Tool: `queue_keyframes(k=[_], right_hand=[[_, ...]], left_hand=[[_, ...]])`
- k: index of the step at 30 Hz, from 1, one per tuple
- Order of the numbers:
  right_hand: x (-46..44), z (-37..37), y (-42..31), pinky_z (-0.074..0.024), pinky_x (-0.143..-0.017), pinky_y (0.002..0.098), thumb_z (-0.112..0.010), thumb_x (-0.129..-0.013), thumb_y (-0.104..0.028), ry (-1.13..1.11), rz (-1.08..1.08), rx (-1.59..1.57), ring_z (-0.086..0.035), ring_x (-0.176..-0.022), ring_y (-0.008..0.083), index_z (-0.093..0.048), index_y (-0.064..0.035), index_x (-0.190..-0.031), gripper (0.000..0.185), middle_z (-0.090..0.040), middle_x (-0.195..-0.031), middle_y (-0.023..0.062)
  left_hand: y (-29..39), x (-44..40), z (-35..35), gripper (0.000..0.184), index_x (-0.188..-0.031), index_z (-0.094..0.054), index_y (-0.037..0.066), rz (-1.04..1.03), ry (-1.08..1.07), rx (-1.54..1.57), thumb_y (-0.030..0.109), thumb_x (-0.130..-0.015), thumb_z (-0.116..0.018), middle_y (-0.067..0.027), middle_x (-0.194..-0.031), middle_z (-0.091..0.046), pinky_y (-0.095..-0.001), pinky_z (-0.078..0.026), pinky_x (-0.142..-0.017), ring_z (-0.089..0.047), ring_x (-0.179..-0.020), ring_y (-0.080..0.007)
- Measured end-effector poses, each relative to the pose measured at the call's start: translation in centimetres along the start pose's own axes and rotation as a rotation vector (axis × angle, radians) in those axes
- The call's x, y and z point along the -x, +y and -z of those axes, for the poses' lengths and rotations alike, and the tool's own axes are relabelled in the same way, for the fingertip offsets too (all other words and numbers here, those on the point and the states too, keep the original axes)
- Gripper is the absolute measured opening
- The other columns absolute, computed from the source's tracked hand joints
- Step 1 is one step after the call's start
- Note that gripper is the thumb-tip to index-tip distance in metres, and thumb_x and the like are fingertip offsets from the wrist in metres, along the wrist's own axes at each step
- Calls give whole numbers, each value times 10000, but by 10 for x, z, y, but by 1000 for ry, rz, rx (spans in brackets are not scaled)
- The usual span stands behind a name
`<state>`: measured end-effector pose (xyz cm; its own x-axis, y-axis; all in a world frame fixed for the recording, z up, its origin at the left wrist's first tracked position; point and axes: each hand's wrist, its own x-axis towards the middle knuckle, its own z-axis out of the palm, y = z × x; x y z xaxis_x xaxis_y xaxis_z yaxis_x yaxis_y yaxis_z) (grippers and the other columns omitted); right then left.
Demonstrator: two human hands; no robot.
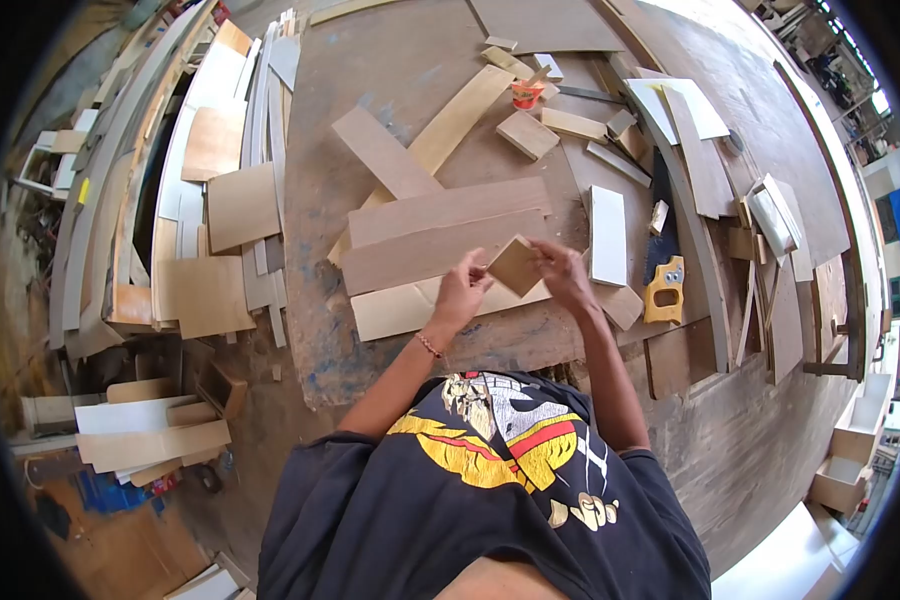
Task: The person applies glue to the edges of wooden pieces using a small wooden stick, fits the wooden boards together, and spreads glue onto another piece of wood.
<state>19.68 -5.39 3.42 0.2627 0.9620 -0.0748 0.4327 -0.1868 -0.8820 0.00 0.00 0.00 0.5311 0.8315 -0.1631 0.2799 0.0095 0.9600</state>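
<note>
A small square wooden piece (515,267) is held up over the near part of the workbench (330,350). My right hand (562,272) grips its upper right edge with closed fingers. My left hand (462,289) is at its left corner, fingers bent together; whether they pinch the corner is too small to tell. Beneath and behind my hands lie wide brown boards (410,250) and a paler board (395,312). A white block (607,236) lies to the right of my right hand.
A handsaw with a yellow handle (665,290) lies at the right. Farther back are a red cup (526,95), a hollow-looking wooden block (527,135) and a long diagonal plank (460,120). Stacked panels (242,205) stand left of the bench, with offcuts (150,445) below.
</note>
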Motion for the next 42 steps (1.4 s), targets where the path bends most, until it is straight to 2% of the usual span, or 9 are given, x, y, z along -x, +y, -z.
queue_keyframes(k=[2, 6, 9, 16, 22, 29, 32, 38, 42], right_hand=[[-1, 18, -10, -490, -779, 341, -590, -758, -17, 186, -52, -39, -634, -866, 295, -609, -43, -1100, 344, -655, -963, 169], [-22, 31, 24, -465, -809, 306, -601, -763, -28, 352, -99, 198, -608, -949, 229, -597, -4, -1106, 344, -629, -1048, 166], [-23, 17, 22, -433, -884, 367, -619, -757, -57, 489, -13, 523, -543, -1045, 340, -559, -13, -1160, 410, -566, -1131, 204], [-42, -35, 27, -339, -972, 439, -590, -800, -102, 420, 71, 561, -441, -1152, 386, -311, 70, -1318, 613, -481, -1233, 237], [-68, -27, 38, -367, -911, 420, -583, -788, -166, 195, -38, 596, -497, -1041, 370, -273, 80, -1337, 677, -580, -1087, 208], [-62, -6, 24, -380, -914, 376, -664, -717, -138, 190, -114, 342, -528, -1052, 310, -295, 63, -1337, 749, -614, -1050, 143], [-66, 4, 21, -460, -790, 337, -693, -705, -153, 171, -141, 294, -593, -883, 227, -382, -36, -1331, 709, -634, -1004, 114], [-76, 5, 43, -512, -688, 292, -660, -748, -102, 243, -99, 110, -599, -777, 165, -499, -26, -1242, 525, -635, -925, 93], [-75, 10, 15, -516, -693, 287, -655, -781, -143, 203, -141, 159, -599, -776, 146, -539, -13, -1198, 452, -644, -875, 87]], left_hand=[[17, 11, 21, 558, -1233, -462, 9, -70, 273, -221, 118, -735, -689, -189, -923, -639, -401, -491, -755, -631, -790, -319], [3, 28, 77, 566, -1240, -422, 0, -31, 709, -692, 121, -746, -672, -214, -1076, -539, -419, -375, -929, -498, -1046, -351], [-6, 44, 95, 618, -1284, -357, 7, 190, 865, -745, 124, -758, -658, -222, -1181, -459, -426, -306, -983, -398, -1151, -360], [-55, 52, 116, 587, -1285, -354, -15, 297, 890, -436, 84, -768, -614, -243, -1198, -470, -423, -306, -999, -421, -1154, -366], [-64, 53, 137, 432, -1121, -542, -45, 152, 808, -41, -72, -690, -574, -152, -1018, -637, -303, -490, -797, -630, -903, -219], [-63, 61, 144, 438, -1083, -548, -21, 123, 796, 106, -140, -662, -572, -99, -958, -633, -268, -494, -769, -617, -850, -155], [-64, 64, 146, 434, -1076, -516, -25, 89, 749, 235, -140, -661, -568, -83, -965, -590, -287, -487, -764, -582, -855, -162], [-63, 55, 139, 429, -1082, -517, -4, 87, 817, -18, -121, -676, -594, -123, -932, -591, -296, -496, -729, -607, -821, -208], [-47, 42, 126, 503, -1179, -463, 8, 114, 911, -463, -27, -707, -633, -186, -1074, -534, -416, -431, -858, -526, -1021, -322]])
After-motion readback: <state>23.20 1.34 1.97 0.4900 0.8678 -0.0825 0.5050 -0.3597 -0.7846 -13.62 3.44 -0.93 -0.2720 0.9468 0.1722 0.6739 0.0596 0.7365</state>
